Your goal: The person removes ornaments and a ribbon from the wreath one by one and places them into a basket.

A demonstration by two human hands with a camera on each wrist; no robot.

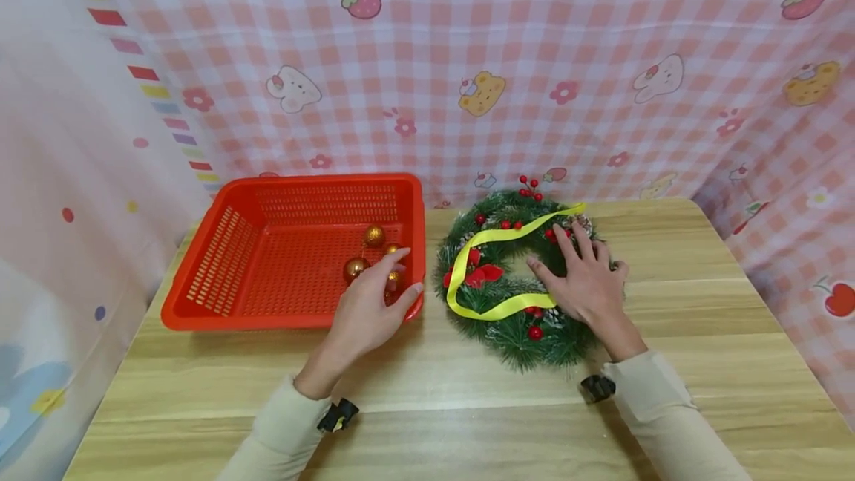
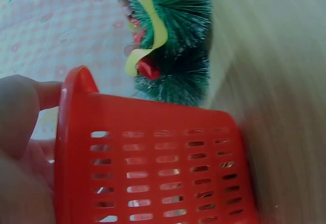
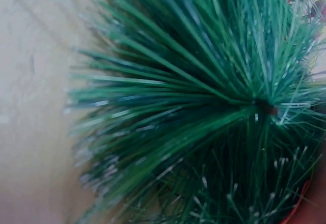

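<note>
My left hand (image 1: 369,310) reaches over the front right corner of a red plastic basket (image 1: 414,206), its fingers extended above several gold Christmas balls (image 1: 356,269). In the left wrist view the thumb and fingers appear beside the rim of the basket (image 2: 153,117). A green Christmas wreath (image 1: 521,351) with red berries and frosted tips lies to the right of the basket. My right hand (image 1: 591,284) rests on the wreath's right side with fingers spread. Across the wreath runs a loose yellow ribbon (image 1: 456,273), one end by the right hand. Pine needles (image 3: 214,81) fill the right wrist view.
Everything stands on a wooden table (image 1: 467,421). Behind it hangs a pink checked curtain (image 1: 427,95), close to the back of the basket and wreath. A paler curtain (image 1: 80,191) hangs at the left.
</note>
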